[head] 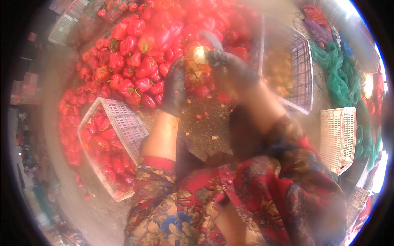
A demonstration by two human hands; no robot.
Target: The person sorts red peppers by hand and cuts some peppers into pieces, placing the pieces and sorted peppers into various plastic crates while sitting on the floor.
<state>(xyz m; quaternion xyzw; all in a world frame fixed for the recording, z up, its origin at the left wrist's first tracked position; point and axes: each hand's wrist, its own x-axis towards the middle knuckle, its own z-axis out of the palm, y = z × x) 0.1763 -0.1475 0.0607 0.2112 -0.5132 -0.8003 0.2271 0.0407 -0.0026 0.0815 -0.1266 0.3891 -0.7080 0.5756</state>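
A dark glove covers my left hand (174, 86), which is around the side of a red bell pepper (197, 69). A pale, cut-looking patch shows at the pepper's top, though haze blurs its outline. My right hand (231, 68), also gloved, grips a knife whose curved blade (213, 40) points up and away to the left. The knife's handle is hidden in the fist. Right-hand fingertips are close beside the pale patch; whether they touch it I cannot tell. Beyond both hands rises a large heap of red bell peppers (147, 66).
At left, a tilted pale plastic crate (124, 123) holds red peppers. A second crate (310, 77) at right contains blurred yellow-orange pieces. Farther right are green netting (337, 77) and a cream crate (337, 138). Small scraps dot the floor (204, 123) between my knees.
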